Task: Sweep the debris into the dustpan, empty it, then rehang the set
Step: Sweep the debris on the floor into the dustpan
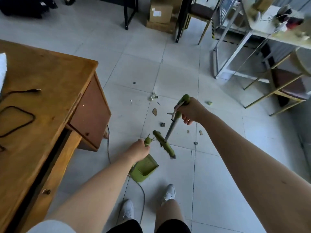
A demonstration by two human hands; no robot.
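Two white shoes (pixel 169 192) stand at bottom centre, just below the green dustpan (pixel 144 169), whose handle the left hand (pixel 138 149) grips in a fist. The right hand (pixel 191 111) wraps the broom (pixel 165 143) handle at centre. Debris (pixel 154 111) lies scattered above, so sweeping is barely begun; next, the bristles likely must draw the scraps toward the pan.

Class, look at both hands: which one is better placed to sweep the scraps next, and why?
Right. The right hand grips the broom, its head beside the scraps; the left hand holds the dustpan.
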